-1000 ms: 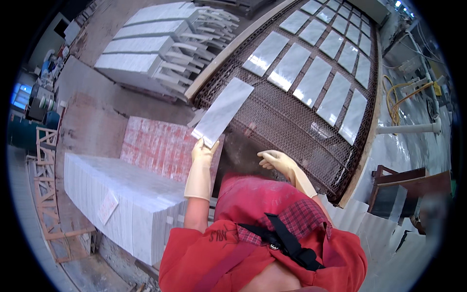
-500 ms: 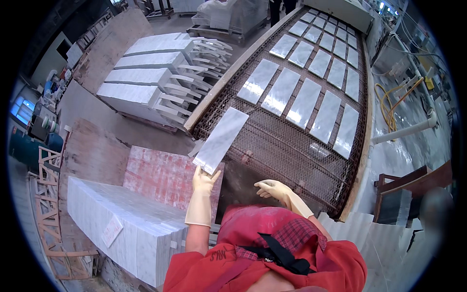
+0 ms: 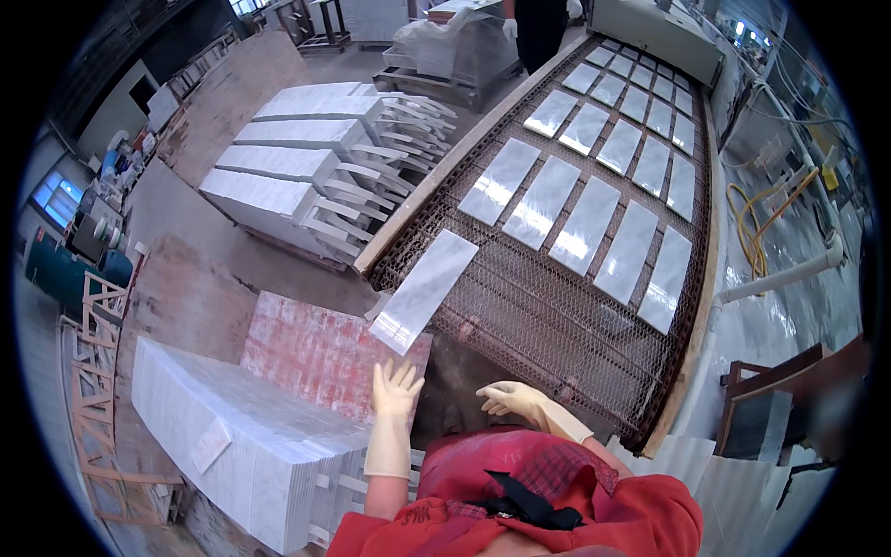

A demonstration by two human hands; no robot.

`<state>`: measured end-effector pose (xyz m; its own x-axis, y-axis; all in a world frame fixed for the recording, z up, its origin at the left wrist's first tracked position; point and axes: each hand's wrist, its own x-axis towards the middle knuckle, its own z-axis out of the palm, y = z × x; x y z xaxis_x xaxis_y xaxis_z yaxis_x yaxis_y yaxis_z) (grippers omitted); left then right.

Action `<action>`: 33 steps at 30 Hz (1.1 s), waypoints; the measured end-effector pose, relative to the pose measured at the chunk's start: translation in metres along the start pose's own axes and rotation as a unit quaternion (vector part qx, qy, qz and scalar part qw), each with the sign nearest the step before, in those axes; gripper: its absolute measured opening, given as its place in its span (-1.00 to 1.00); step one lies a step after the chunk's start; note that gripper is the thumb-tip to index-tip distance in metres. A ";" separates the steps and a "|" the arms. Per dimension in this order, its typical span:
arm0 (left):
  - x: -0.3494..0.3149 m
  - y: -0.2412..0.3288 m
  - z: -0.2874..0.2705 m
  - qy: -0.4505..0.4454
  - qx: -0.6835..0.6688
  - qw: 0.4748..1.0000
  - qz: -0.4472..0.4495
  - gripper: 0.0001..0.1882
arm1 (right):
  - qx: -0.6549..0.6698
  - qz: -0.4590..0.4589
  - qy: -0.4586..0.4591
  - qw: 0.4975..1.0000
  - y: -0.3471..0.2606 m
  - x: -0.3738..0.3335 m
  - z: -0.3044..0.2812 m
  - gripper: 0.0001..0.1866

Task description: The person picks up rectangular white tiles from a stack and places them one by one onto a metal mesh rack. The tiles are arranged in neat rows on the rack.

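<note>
My left hand, in a cream rubber glove, is open with its fingers spread, just short of the near end of a polished grey-white marble tile. A small gap shows between fingertips and tile. That tile lies at the near left corner of a wire-mesh conveyor, its near end jutting past the mesh. Further along the belt lie rows of similar glossy tiles. In front of my body, near the conveyor's end, my right hand is also gloved, empty, its fingers loosely stretched and apart.
A thick upright stack of marble tiles stands at my lower left beside a red-stained board. Wrapped tile bundles with strips between them sit left of the conveyor. Another person stands far off. A yellow hose hangs at right.
My left hand has let go of the tile's near end, drawn back toward me and spread its fingers. The tile rests on the belt. My view has tilted slightly; the right hand has barely moved.
</note>
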<state>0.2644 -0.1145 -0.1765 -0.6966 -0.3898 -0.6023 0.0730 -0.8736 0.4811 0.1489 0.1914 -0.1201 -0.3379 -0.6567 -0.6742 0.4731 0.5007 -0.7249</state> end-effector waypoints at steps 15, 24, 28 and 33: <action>-0.177 -0.098 0.000 -0.019 0.195 0.980 0.027 -0.32 | 0.328 -0.016 -0.329 0.885 0.028 0.018 0.100 -0.40; -0.278 -0.086 -0.045 0.060 0.031 0.983 0.173 -0.34 | 0.267 -0.041 -0.448 0.852 0.033 -0.042 0.199 -0.31; -0.356 -0.086 -0.133 0.037 -0.078 0.969 0.231 -0.32 | 0.162 -0.061 -0.493 0.853 0.061 -0.093 0.290 -0.38; -0.507 -0.111 -0.224 0.158 -0.205 0.915 0.309 -0.25 | -0.032 0.048 -0.562 0.825 0.092 -0.191 0.396 -0.38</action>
<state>0.7695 0.1153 -0.0670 -0.1946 -0.8545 -0.4815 0.6907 -0.4680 0.5513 0.5796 0.1395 -0.0018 0.6843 -0.7017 -0.1986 0.3969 0.5867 -0.7059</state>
